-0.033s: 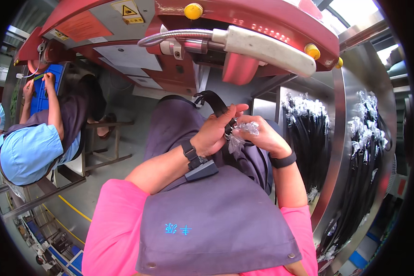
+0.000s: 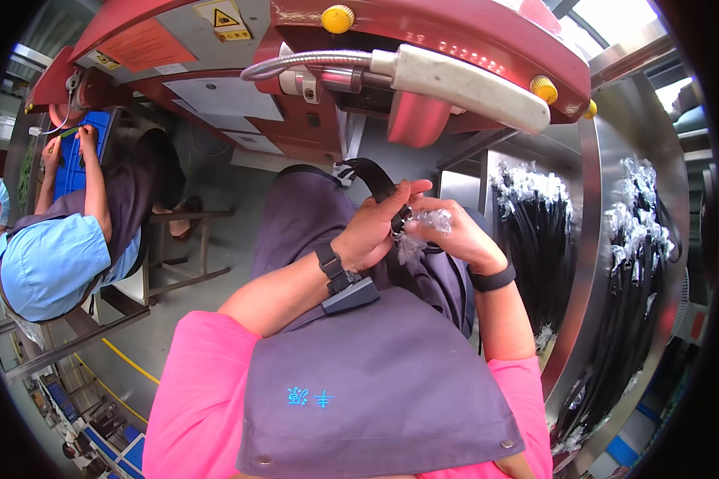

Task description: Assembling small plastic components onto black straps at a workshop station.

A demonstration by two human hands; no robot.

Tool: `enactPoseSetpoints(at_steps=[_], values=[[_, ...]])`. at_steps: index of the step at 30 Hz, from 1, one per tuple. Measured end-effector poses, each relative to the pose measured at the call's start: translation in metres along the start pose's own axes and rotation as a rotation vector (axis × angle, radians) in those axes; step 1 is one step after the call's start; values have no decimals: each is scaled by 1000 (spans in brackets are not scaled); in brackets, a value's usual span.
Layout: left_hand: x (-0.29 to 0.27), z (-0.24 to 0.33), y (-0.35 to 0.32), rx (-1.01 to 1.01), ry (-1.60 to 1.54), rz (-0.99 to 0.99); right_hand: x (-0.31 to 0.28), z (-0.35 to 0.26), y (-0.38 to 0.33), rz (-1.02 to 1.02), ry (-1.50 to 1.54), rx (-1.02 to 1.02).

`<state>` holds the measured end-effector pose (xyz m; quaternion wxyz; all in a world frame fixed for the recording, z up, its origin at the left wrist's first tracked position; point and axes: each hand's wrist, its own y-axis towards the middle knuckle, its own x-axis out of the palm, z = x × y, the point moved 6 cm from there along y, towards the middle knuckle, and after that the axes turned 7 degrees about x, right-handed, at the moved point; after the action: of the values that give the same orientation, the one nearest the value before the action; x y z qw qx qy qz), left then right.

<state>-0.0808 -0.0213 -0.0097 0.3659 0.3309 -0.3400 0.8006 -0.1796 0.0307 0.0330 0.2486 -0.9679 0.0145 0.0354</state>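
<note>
Head | left hand [image 2: 367,230], right hand [image 2: 465,239] gripping black strap [image 2: 371,177] | red machine [image 2: 455,36] ahead | grey floor [image 2: 188,299]

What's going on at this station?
A person in a pink top sits before a red metal machine. Their left hand grips a flat black strap; their right hand is against crumpled clear plastic at its near end, exact grip hidden. More black straps with plastic-wrapped ends hang at right.

Brightly lit, upper-right glare, fisheye-bent edges
</note>
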Motion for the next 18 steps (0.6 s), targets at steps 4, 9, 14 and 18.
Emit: enactPoseSetpoints(at_steps=[4,9,14,18], values=[[2,4,1,35,28,-1,-3,1,8,168,-136,-136],[-5,1,5,102,52,17,-6,-5,6,236,-251,-113],[-19,14,3,161,55,99,-16,-21,-6,346,-288,-232],[-19,17,1,171,15,74,-24,-23,-10,348,-217,-179]])
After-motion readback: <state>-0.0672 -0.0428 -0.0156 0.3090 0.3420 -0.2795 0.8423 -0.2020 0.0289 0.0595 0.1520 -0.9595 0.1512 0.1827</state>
